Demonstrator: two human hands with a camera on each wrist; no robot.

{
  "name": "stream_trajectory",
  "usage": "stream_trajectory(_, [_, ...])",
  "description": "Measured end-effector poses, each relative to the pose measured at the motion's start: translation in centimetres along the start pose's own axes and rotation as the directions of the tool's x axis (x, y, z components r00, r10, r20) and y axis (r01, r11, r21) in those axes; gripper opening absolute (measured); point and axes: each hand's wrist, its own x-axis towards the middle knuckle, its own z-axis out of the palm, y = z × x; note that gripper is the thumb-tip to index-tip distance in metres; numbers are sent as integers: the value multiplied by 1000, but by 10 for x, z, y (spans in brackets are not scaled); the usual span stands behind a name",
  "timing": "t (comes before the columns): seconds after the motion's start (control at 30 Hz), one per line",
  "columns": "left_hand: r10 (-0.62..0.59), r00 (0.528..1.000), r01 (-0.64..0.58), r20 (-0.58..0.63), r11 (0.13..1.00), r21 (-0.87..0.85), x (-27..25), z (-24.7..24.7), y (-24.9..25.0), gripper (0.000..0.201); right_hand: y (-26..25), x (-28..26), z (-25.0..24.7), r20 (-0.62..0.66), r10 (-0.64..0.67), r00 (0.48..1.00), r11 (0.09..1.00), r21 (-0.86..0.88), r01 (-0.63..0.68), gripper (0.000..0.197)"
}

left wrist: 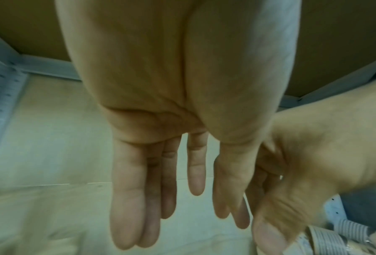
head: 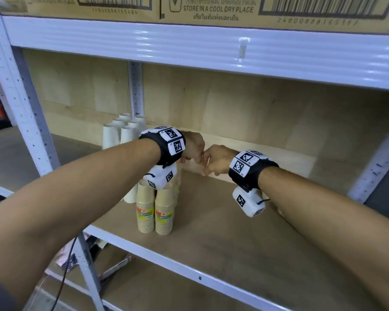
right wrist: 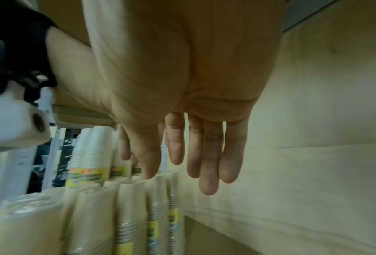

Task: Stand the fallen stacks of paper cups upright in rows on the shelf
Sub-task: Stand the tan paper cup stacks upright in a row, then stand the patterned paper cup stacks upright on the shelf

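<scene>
Two brown paper cup stacks (head: 146, 209) (head: 164, 212) with yellow-green labels stand upright near the front of the wooden shelf (head: 234, 232). More brown stacks stand in a row behind them, seen in the right wrist view (right wrist: 130, 215). White cup stacks (head: 121, 133) stand upright at the back left. My left hand (head: 194, 145) hovers above the brown row with its fingers (left wrist: 128, 198) straight and nothing in them. My right hand (head: 215, 159) is just to its right, almost touching it, fingers (right wrist: 209, 163) also straight and holding nothing.
A white metal beam (head: 189, 46) with cardboard boxes (head: 211, 7) on top runs low overhead. White posts stand at the left (head: 20, 97) and back (head: 135, 90). The shelf board right of the brown stacks is bare up to the wooden back panel (head: 256, 113).
</scene>
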Motion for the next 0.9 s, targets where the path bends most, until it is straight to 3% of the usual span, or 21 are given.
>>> stream_trajectory(0.27, [137, 990, -136, 17, 989, -50, 60, 28, 63, 31, 100, -24, -27, -86, 260, 962, 965, 54, -256, 27])
stream_trajectory(0.47, [302, 952, -303, -45, 953, -16, 100, 61, 106, 39, 161, -45, -24, -119, 397, 910, 918, 62, -392, 24])
stream_trajectory(0.73, [423, 904, -427, -63, 901, -73, 151, 98, 157, 50, 233, -79, -5, -103, 543, 833, 839, 22, -544, 44])
stream_trajectory(0.9, [475, 878, -478, -55, 875, -81, 173, 119, 180, 56, 274, -95, 8, -90, 625, 776, 780, 34, -624, 45])
